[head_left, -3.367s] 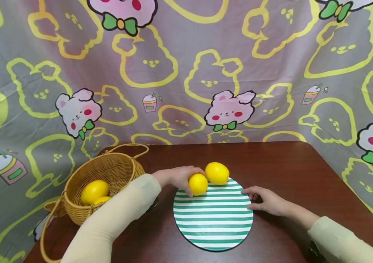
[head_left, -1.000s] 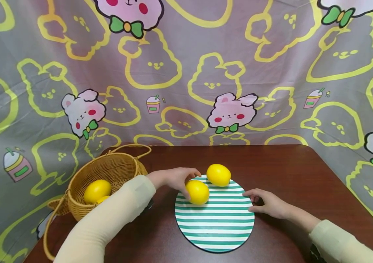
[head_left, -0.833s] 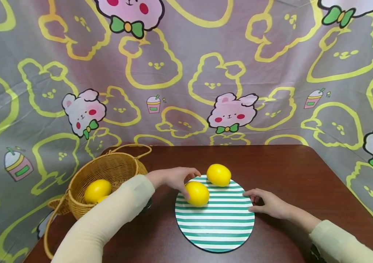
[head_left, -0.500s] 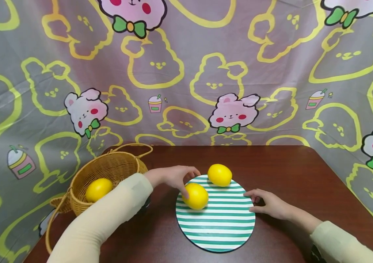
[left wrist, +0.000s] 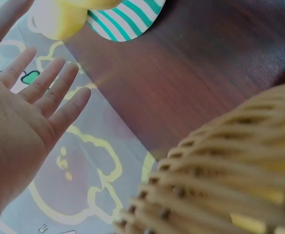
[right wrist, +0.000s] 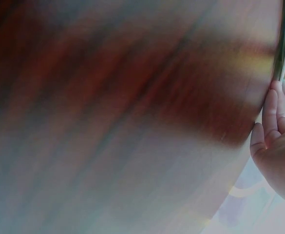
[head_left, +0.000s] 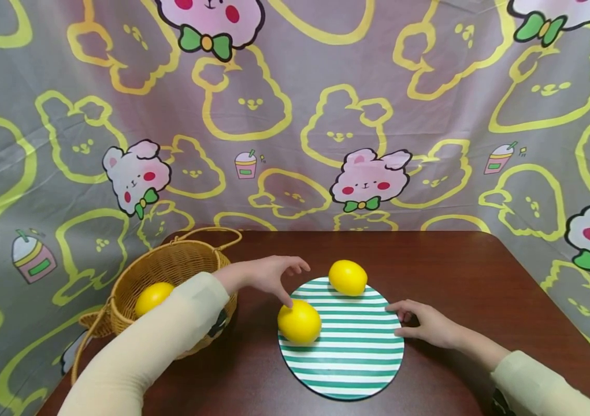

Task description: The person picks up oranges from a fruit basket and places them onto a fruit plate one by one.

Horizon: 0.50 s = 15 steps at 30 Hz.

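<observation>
My left hand (head_left: 266, 274) is spread above the far left edge of a round green-and-white striped mat (head_left: 352, 358), its palm holding nothing. Just under its thumb tip sits a yellow lemon (head_left: 300, 322), on the mat's left side; whether thumb and lemon touch I cannot tell. A second lemon (head_left: 348, 278) lies at the mat's far edge. In the left wrist view the fingers (left wrist: 66, 109) are straight and apart. My right hand (head_left: 430, 323) rests at the mat's right edge, fingertips touching or very near the rim; the right wrist view shows fingers (right wrist: 270, 109) beside it.
A wicker basket (head_left: 190, 254) with a lemon (head_left: 153, 297) inside stands on the left, partly behind my left forearm. Its loop handles (head_left: 216, 229) stick out. All stands on a dark brown table (head_left: 430, 254). A patterned curtain (head_left: 295, 115) surrounds the table's back and sides.
My left hand has let go of the lemon and moved up and left. That lemon has shifted nearer and left on the mat. My right hand stays at the mat's edge.
</observation>
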### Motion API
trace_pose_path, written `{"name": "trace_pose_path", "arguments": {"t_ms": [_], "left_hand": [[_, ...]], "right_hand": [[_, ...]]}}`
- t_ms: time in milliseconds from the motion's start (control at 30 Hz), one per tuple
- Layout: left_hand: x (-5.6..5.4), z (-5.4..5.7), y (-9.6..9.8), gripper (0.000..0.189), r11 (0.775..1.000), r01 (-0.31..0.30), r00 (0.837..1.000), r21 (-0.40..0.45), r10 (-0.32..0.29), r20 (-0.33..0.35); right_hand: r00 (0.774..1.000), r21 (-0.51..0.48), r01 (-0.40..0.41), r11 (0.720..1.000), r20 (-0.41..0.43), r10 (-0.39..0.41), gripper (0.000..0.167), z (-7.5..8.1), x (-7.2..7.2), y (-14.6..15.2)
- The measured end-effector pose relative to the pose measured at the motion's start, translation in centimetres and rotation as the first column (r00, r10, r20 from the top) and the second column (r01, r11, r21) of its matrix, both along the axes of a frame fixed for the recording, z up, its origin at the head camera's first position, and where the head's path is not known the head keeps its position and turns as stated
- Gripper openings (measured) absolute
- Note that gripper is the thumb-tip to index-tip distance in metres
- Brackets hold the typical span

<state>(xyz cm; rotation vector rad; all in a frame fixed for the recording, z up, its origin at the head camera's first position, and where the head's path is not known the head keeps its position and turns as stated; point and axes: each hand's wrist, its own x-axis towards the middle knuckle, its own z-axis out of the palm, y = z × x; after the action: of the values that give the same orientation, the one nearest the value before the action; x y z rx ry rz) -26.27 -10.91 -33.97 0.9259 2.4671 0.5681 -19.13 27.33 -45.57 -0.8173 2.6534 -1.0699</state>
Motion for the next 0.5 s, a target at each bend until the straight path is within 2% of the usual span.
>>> {"name": "trace_pose_path", "arguments": {"t_ms": [300, 500], "left_hand": [[0.8, 1.6, -1.6, 0.076, 0.999, 0.013, 0.999, 0.044, -0.011, -0.048], [1.4, 2.7, -3.1, 0.070, 0.995, -0.001, 0.998, 0.100, 0.007, -0.061]], "right_hand": [[1.000, -0.003, -0.001, 1.000, 0.003, 0.001, 0.048, -0.1, 0.1, 0.0], [1.000, -0.001, 0.005, 1.000, 0.006, -0.005, 0.048, -0.1, 0.0, 0.0]]}}
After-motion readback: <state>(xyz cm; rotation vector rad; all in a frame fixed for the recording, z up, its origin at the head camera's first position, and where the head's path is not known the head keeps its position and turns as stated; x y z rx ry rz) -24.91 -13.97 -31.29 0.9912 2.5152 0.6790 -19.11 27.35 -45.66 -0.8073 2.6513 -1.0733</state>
